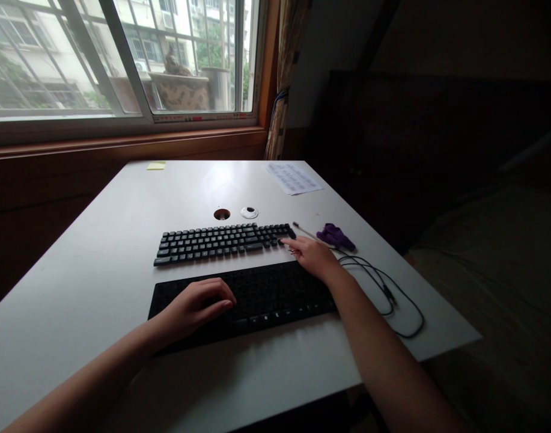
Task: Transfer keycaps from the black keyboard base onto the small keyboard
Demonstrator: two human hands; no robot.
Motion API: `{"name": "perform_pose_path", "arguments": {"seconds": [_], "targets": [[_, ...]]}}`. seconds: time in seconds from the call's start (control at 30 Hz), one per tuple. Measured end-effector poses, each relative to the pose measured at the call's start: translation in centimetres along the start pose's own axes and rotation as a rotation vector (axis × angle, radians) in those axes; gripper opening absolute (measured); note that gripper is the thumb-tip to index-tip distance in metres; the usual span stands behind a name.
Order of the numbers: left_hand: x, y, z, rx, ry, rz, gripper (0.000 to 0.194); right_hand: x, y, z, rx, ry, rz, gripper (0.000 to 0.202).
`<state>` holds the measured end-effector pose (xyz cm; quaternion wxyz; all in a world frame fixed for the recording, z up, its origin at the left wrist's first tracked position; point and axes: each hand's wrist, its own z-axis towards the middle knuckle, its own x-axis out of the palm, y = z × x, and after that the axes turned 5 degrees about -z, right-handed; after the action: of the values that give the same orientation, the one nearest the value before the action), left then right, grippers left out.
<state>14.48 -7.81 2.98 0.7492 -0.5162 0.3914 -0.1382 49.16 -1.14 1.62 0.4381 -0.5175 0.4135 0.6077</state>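
Observation:
A black keyboard base [275, 288] lies nearest me on the table, its surface dark and hard to read. My left hand [207, 300] rests over its left half, fingers loosely bent and holding nothing I can see. Behind the base, loose black keycaps [207, 243] are set out in rows like a keyboard layout. My right hand [313, 255] reaches over the base's right end to those rows. Its fingertips meet at a dark keycap [280, 241] near the right end; the grip is partly hidden.
On the white table [90, 240], a black cable [405, 300] coils at the right beside a purple cloth [336, 236] and a thin stick [304, 230]. Farther back are a cable hole [222, 214], its white cover [249, 212], printed paper [295, 178] and yellow notes [156, 165].

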Motion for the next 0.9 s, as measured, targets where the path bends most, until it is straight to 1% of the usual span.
{"name": "perform_pose_path", "arguments": {"seconds": [0.23, 0.47, 0.63, 0.9], "targets": [[0.0, 0.0, 0.1, -0.008, 0.005, -0.009, 0.020, -0.2, 0.4, -0.1, 0.014, 0.008, -0.025, 0.045], [0.1, -0.2, 0.1, -0.016, 0.004, -0.001, 0.018, -0.5, 1.4, -0.1, 0.004, -0.037, -0.038, 0.045], [0.1, -0.3, 0.1, -0.022, -0.001, 0.004, 0.017, -0.2, 2.1, -0.1, -0.032, -0.004, -0.033, 0.045], [0.1, -0.2, 0.1, -0.019, -0.002, 0.001, 0.018, -0.1, 2.2, 0.1, -0.030, 0.036, -0.043, 0.045]]}}
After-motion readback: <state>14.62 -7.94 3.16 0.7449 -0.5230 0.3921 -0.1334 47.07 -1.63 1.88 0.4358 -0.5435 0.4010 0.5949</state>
